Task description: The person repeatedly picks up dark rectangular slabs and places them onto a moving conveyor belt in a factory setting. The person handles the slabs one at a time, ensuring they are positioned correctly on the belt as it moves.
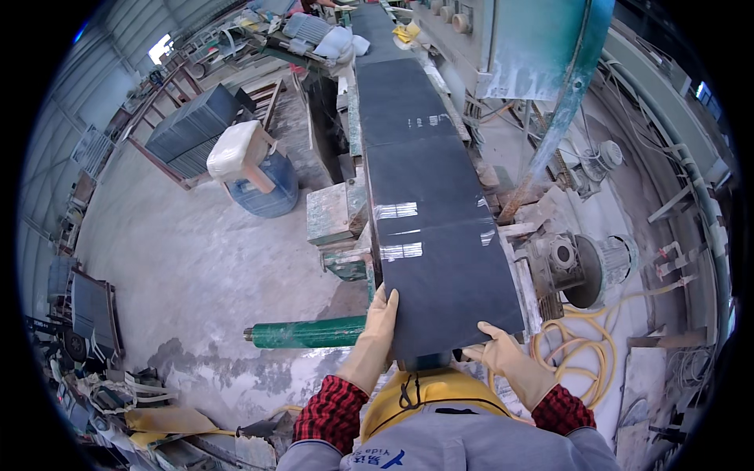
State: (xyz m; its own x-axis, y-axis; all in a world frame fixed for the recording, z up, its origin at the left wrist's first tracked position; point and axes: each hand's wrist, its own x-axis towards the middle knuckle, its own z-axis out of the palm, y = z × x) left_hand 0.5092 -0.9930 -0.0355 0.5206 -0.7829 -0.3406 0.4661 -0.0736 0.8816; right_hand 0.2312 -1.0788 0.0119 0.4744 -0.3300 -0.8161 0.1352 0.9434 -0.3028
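Dark grey stone slabs lie end to end along a conveyor line, with the nearest slab right in front of my body. My left hand, in a cream rubber glove, is closed on that slab's near left edge. At the near right corner my right hand, gloved the same way, lays its thumb on top while the other fingers go beneath the edge, partly hidden. Bright reflections cross the slab's face. Beyond it a farther slab continues up the line. A yellow apron covers my waist.
Left of the line, a green roller sticks out beside my left forearm. A blue drum with a whitish seat-like top stands farther off, near stacked slabs. On the right are a motor and a coiled yellow hose.
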